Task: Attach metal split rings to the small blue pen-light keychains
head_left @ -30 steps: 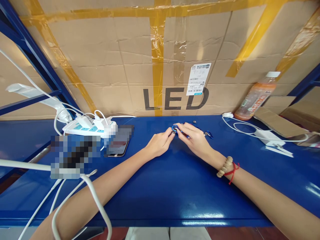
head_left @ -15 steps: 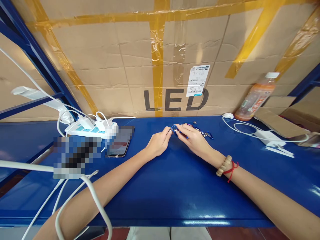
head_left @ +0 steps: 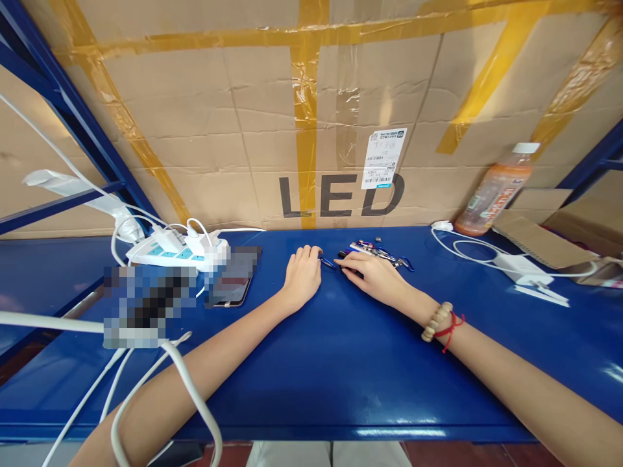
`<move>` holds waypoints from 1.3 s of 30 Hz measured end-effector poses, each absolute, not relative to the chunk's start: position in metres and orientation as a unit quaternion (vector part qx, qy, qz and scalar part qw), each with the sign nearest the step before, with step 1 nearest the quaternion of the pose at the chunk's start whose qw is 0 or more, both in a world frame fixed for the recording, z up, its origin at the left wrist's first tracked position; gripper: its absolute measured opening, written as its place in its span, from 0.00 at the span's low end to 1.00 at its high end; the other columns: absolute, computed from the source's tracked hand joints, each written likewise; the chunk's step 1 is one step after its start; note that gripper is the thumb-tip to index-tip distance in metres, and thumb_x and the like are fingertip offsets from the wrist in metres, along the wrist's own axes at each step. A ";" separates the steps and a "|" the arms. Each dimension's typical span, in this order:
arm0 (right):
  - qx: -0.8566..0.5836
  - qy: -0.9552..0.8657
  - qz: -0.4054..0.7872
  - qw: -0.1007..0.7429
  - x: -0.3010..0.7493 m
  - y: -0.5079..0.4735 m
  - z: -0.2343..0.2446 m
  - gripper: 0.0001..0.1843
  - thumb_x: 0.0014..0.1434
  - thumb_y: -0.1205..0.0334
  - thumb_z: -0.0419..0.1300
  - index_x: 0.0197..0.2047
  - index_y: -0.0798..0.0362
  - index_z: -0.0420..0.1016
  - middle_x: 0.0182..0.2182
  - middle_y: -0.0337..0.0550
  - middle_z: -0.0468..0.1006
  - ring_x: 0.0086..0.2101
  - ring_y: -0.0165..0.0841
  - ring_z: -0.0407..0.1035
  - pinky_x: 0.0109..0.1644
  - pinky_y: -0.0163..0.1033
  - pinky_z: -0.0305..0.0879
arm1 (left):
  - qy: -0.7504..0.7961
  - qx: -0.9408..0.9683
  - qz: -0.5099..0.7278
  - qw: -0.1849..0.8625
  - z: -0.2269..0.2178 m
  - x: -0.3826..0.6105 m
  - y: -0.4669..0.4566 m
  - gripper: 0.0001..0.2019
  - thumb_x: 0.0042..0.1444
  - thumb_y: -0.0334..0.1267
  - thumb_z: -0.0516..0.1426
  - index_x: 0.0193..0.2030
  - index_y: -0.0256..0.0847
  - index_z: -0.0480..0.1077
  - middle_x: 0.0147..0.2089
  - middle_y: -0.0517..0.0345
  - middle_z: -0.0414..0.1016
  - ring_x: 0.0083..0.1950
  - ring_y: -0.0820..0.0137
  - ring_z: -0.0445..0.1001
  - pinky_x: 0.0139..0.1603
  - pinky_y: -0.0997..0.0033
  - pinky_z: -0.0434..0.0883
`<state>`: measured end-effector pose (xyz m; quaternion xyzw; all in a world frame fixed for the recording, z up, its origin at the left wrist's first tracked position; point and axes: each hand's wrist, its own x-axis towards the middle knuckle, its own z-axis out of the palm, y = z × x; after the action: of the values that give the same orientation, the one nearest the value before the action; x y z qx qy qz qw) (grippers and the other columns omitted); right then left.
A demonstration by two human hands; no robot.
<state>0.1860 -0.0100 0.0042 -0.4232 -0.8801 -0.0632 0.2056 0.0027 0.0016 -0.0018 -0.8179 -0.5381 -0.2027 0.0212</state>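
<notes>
My left hand (head_left: 302, 275) rests on the blue shelf top, its fingers curled round one end of a small blue carabiner (head_left: 328, 263). The carabiner's other end points right, towards my right hand (head_left: 372, 275). That hand is palm down with its fingers loosely bent and apart; its fingertips come close to the carabiner, and whether they touch it I cannot tell. Just behind those fingers lies a small dark piece (head_left: 343, 254). Beyond the right hand is a small pile of metal clips (head_left: 374, 250), with another blue carabiner (head_left: 407, 264) at its right end.
A small round metal piece (head_left: 378, 239) lies behind the pile. To the left are a phone (head_left: 233, 288), a white power strip (head_left: 160, 253) and looping cables (head_left: 195, 395). At the right stand an orange drink bottle (head_left: 499, 191) and a white charger (head_left: 525, 266). A large carton (head_left: 253, 130) closes the back.
My hands have moved apart, the left slightly leftward with the blue carabiner. The right fingers have come off it and lowered beside the pile, more of which shows now.
</notes>
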 end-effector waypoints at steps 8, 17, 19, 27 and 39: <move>-0.417 -0.880 -0.066 0.217 0.187 -0.011 0.006 0.13 0.60 0.65 0.51 0.43 0.51 0.76 0.39 0.45 0.76 0.39 0.35 0.72 0.40 0.39 0.69 | -0.553 -0.802 -0.221 0.038 0.000 0.002 0.000 0.15 0.53 0.21 0.45 0.44 0.37 0.64 0.52 0.46 0.65 0.55 0.60 0.62 0.51 0.58 0.61; -0.420 -0.877 -0.062 0.224 0.186 -0.013 0.008 0.13 0.61 0.65 0.51 0.41 0.52 0.76 0.39 0.44 0.76 0.39 0.34 0.71 0.41 0.39 0.68 | -0.568 -0.796 -0.208 0.038 -0.008 0.006 0.004 0.14 0.60 0.36 0.46 0.48 0.33 0.64 0.51 0.43 0.68 0.59 0.57 0.62 0.62 0.52 0.54; -0.419 -0.877 -0.061 0.226 0.186 -0.013 0.008 0.13 0.60 0.65 0.51 0.41 0.52 0.77 0.39 0.44 0.77 0.39 0.34 0.71 0.41 0.39 0.68 | -0.595 -0.773 -0.215 0.050 -0.007 0.006 0.002 0.13 0.58 0.38 0.48 0.45 0.33 0.65 0.49 0.42 0.69 0.56 0.55 0.64 0.63 0.49 0.52; -0.416 -0.879 -0.060 0.224 0.185 -0.014 0.009 0.13 0.61 0.65 0.50 0.41 0.52 0.76 0.38 0.44 0.76 0.41 0.35 0.71 0.43 0.40 0.68 | -0.534 -0.794 -0.281 0.073 -0.005 0.005 -0.002 0.16 0.54 0.31 0.50 0.50 0.35 0.61 0.60 0.40 0.58 0.68 0.50 0.46 0.63 0.46 0.50; -0.410 -0.882 -0.063 0.224 0.185 -0.014 0.007 0.13 0.60 0.66 0.51 0.41 0.52 0.76 0.39 0.45 0.77 0.42 0.36 0.71 0.44 0.40 0.68 | -0.462 -0.851 -0.243 0.051 0.004 -0.002 -0.003 0.24 0.37 0.15 0.43 0.40 0.40 0.62 0.47 0.53 0.65 0.46 0.65 0.64 0.43 0.66 0.63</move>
<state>0.1848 -0.0136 0.0074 -0.4101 -0.8818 -0.0625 0.2243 -0.0025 -0.0031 0.0042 -0.8511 -0.4624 -0.2434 0.0509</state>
